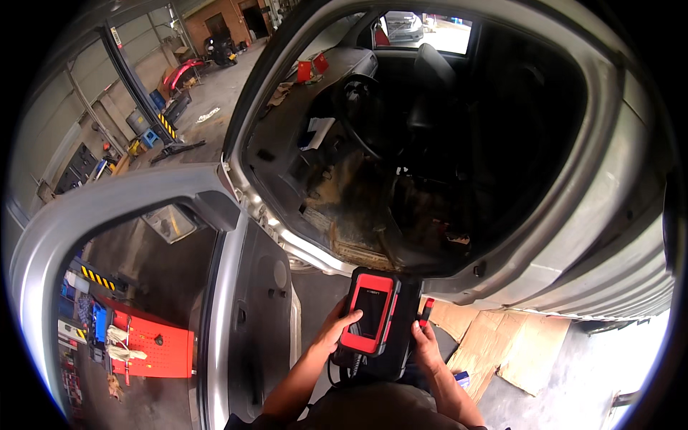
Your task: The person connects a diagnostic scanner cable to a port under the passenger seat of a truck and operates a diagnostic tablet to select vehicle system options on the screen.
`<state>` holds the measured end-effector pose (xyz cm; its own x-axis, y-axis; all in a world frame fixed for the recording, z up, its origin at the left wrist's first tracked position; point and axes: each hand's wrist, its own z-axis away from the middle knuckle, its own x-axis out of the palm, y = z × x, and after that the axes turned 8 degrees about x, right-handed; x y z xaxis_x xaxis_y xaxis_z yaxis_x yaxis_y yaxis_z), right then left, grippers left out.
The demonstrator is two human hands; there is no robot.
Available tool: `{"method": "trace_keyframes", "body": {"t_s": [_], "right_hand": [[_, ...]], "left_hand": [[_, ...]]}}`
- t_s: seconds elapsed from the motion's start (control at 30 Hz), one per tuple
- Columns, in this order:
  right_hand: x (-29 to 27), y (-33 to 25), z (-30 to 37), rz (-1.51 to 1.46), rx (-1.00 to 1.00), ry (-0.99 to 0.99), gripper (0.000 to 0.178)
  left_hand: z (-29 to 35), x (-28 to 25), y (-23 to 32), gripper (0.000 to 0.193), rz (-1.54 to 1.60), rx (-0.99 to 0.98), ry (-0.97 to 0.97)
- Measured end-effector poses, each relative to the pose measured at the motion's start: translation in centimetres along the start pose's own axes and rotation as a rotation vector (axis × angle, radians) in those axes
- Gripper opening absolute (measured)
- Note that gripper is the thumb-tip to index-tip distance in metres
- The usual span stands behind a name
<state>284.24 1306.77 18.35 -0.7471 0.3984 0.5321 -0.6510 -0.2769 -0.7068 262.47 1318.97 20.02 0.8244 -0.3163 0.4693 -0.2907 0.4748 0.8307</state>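
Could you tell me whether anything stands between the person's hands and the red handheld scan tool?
Nothing visible does. The left hand already rests on the red handheld scan tool, fingers on its left edge, and the right hand touches the black case beside it.

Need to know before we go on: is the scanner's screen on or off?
Looks off: the scanner screen is dark with nothing visible on it, though glare could hide a dim display. Both hands hold it.

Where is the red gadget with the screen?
In the head view, low and centre, the red handheld device sits between the left hand and right hand, just below the open car doorway.
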Motion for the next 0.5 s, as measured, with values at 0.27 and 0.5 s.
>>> {"method": "trace_keyframes", "body": {"t_s": [0.27, 0.5], "right_hand": [[2.1, -4.8, -10.3, -0.022, 0.151, -0.106, 0.028], [3.7, -8.2, -18.1, 0.126, 0.107, -0.292, 0.048]], "left_hand": [[-7.2, 0.1, 4.3, 0.075, -0.071, 0.138, 0.148], [-10.1, 0.7, 8.8, 0.078, -0.093, 0.243, 0.318]]}}
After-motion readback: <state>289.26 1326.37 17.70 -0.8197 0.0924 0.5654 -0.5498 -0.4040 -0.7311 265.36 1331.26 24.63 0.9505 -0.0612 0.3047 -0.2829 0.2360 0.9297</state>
